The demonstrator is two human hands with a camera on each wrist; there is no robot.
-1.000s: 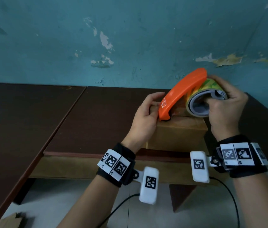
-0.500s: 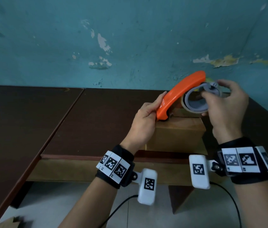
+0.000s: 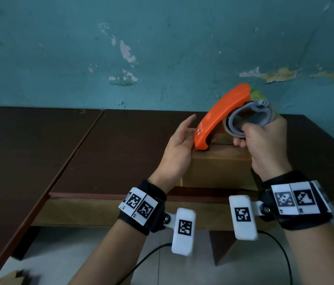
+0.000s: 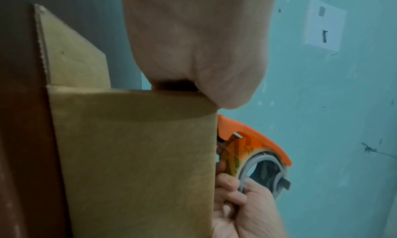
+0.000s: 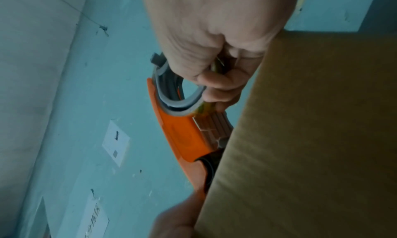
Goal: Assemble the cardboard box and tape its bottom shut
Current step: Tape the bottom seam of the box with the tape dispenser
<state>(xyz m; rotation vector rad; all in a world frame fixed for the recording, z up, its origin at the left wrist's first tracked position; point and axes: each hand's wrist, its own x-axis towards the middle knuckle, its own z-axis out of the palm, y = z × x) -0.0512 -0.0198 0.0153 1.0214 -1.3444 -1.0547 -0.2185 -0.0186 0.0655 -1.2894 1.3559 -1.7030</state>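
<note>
Since before, the right hand (image 3: 264,145) regripped the orange plastic tape dispenser (image 3: 221,118) on the brown cardboard box (image 3: 219,167); left hand's (image 3: 179,147) loosened, open fingers may let it slide.

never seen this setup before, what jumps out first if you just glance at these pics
The bright orange tape dispenser stands out first: the right hand grips it by the tape roll, its front end set on top of the brown cardboard box. The box sits at the near edge of the dark wooden table, steadied at its left end by the left hand. Behind is a peeling teal wall.
</note>
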